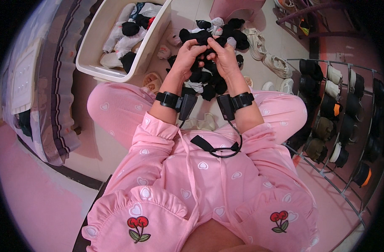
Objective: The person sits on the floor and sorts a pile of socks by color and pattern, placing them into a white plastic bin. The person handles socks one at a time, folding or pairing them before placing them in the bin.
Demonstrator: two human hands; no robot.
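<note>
Left hand [189, 55], head view: curled nearly closed, thumb and fingertips pinching dark cloth.
Right hand [224, 56]: also curled, thumb uppermost, apparently gripping the same piece.
Black sock [206, 51]: between the fingertips, over the sock pile [205, 77] on the floor; outline mostly hidden.
Handling: probably best with both thumbs on the edge and an even pull, lest the knit twist.
Counts: one storage bin [149, 42], one shoe rack [318, 61], two wrist straps [167, 100]; piled socks overlap too much to number.

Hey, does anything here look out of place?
Mildly: pale shoes lie loose on the floor beside the shoe rack instead of on it, and a sock pile sprawls there too. Nothing else stands out.
</note>
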